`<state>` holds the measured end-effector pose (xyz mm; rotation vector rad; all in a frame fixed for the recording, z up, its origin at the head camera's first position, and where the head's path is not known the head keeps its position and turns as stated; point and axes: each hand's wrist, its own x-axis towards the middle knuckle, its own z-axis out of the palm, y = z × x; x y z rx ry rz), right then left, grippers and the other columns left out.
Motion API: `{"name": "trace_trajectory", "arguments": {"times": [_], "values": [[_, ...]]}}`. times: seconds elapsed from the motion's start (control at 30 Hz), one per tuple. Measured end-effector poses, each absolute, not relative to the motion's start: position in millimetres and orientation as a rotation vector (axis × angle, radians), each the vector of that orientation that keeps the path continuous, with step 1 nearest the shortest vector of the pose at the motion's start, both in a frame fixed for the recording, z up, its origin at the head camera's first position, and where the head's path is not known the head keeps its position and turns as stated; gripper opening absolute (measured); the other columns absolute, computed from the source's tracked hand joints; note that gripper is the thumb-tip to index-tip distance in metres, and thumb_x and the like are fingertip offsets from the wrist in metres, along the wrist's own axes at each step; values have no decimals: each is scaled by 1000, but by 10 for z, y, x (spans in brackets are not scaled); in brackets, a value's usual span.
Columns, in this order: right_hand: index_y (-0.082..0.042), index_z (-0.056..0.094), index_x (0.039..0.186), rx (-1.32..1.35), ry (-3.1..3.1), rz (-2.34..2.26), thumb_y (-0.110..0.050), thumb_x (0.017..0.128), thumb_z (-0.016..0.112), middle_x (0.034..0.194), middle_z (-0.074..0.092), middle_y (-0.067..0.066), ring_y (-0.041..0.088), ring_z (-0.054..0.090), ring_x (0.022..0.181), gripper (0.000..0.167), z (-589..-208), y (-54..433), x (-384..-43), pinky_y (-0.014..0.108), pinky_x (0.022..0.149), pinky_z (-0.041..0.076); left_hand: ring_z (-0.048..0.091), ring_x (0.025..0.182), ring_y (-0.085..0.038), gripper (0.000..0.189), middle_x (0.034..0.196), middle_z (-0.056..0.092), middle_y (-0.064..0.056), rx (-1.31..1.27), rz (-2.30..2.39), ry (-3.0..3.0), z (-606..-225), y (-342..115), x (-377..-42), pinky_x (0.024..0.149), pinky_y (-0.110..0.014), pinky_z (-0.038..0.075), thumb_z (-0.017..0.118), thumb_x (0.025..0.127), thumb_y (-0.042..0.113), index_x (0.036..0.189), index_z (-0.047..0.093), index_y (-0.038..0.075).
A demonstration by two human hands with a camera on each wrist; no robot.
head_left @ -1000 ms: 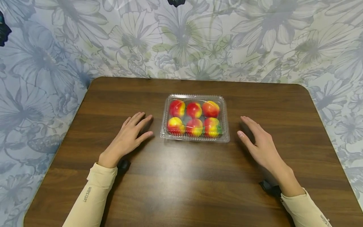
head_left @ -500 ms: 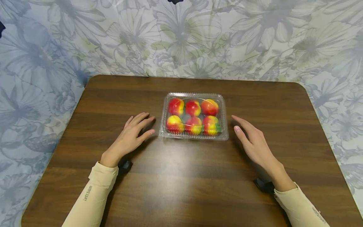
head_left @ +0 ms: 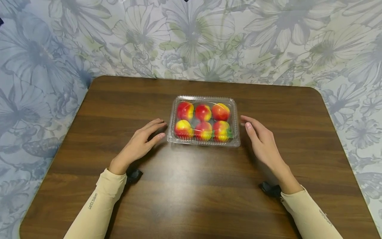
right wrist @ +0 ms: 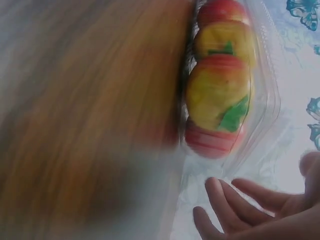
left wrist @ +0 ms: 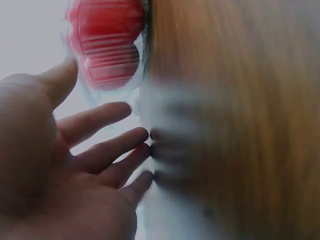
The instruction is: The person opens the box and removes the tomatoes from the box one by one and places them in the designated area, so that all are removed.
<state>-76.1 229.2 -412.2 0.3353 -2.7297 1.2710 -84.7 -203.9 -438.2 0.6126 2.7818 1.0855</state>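
Note:
A clear plastic clamshell box (head_left: pixel 206 143) with its lid down lies on the table, holding several red-and-yellow fruits (head_left: pixel 203 113), perhaps peaches or apples. Green leaf shapes (right wrist: pixel 234 114) show on some of them in the right wrist view. My left hand (head_left: pixel 139 142) is just left of the box, fingers spread and apart from it. On the other side, my right hand (head_left: pixel 264 142) has its fingers extended beside the box's right edge; whether they touch it I cannot tell. Neither hand holds anything.
The brown wooden table (head_left: pixel 191 199) has rounded far corners and meets a wall with flower-patterned covering (head_left: pixel 209 39). Dark straps with small devices sit at both wrists, below the cream sleeves (head_left: pixel 98 205).
Both hands have moved inward towards the box, the right hand farther than the left. The box stays in place on the table; the head view has shifted slightly.

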Motion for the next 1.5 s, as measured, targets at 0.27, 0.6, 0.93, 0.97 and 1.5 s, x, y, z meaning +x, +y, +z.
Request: {"name": "trace_trajectory", "arguments": {"times": [0.27,0.6,0.93,0.97,1.5], "values": [[-7,68,137,165,-2678,1329,-38,113,44,117,74,14,30,70,101,45,-4067,2173,-793,17,86,48,57,141,-25,43,150,62,-6,488,1420,2570,-4417,-1938,-848,119,-49,46,62,107,29,147,61,15],[-13,74,124,77,-2698,1350,-38,109,57,97,75,8,25,70,80,34,-4074,2105,-815,18,69,50,66,120,-18,31,129,71,-8,281,1802,2206,-4455,-1868,-808,106,-20,51,61,108,23,131,70,4],[-11,76,118,30,-2665,1368,-28,106,61,93,73,8,23,68,70,26,-4090,2085,-759,15,60,53,65,115,-18,34,131,64,-8,262,1954,1883,-4517,-1907,-804,106,-22,52,57,109,14,136,59,-6],[-10,76,118,33,-2659,1378,-26,106,61,93,73,8,22,68,69,25,-4095,2083,-758,14,61,54,65,114,-18,34,131,63,-8,266,1953,1879,-4517,-1910,-802,105,-22,52,57,108,14,136,59,-6],[-10,74,118,89,-2600,1417,-14,102,66,85,72,8,4,60,58,19,-4143,2055,-747,15,49,45,65,109,-23,44,124,64,-12,375,2065,1759,-4512,-1870,-767,94,-27,60,73,93,-8,134,57,-4]]}}
